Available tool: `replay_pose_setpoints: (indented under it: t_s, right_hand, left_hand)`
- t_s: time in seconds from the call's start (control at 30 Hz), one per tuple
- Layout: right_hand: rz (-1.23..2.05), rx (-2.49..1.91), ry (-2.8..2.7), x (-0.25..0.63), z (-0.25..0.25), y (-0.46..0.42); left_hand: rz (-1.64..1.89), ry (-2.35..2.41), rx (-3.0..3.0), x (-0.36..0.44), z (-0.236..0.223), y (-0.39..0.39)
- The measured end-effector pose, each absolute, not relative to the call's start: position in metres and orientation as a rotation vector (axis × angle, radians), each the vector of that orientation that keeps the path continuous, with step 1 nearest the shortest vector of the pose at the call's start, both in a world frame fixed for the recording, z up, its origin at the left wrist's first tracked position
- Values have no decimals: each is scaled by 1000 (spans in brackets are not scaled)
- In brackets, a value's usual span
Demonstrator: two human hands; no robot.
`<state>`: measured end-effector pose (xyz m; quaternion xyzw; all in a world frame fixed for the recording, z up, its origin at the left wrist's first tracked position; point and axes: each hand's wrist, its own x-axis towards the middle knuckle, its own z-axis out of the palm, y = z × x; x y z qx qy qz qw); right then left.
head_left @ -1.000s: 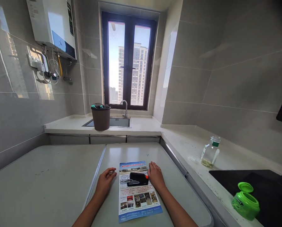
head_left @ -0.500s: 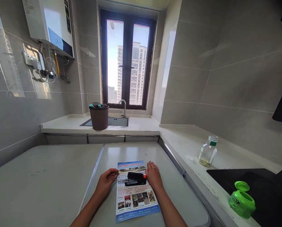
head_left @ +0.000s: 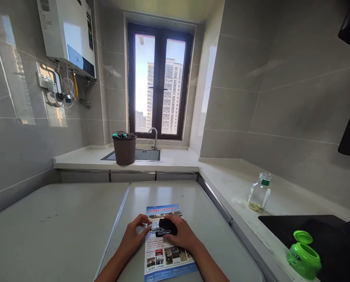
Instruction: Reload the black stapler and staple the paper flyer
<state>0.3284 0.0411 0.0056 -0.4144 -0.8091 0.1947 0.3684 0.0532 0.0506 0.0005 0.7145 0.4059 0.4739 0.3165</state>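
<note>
A black stapler (head_left: pixel 166 225) with a metal rail pointing left lies over a printed leaflet (head_left: pixel 163 270) on the table. My right hand (head_left: pixel 180 231) is wrapped round the stapler's black body, thumb at the near side and fingers over the top. At the left end of the metal rail, the thumb and forefinger of my left hand (head_left: pixel 137 233) are pinched together on the tip. The leaflet has blue bands at top and bottom and a row of small photos. Part of it is covered by both hands and the stapler.
On the right counter stand a glass jar (head_left: pixel 258 194) and an open green tub (head_left: pixel 303 260), beside a black hob (head_left: pixel 324 231). A brown bucket (head_left: pixel 124 150) sits by the sink (head_left: pixel 148 155) under the window. A seam (head_left: pixel 113 227) runs along the table left of the leaflet.
My right hand has moved left from the leaflet's edge and taken hold of the stapler. My left hand has shifted right to the rail's tip. The view has tilted up slightly.
</note>
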Motion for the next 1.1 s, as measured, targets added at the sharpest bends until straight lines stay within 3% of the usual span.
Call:
replay_pose_setpoints:
  t_s: [0.27, 1.1]
  right_hand:
    - [296, -1000, -2188, 320, 5, 39]
    - [271, -930, -2179, 322, 4, 38]
  left_hand:
    - [1153, 1111, 1982, 56, -1, 51]
    - [1028, 982, 2191, 64, 5, 40]
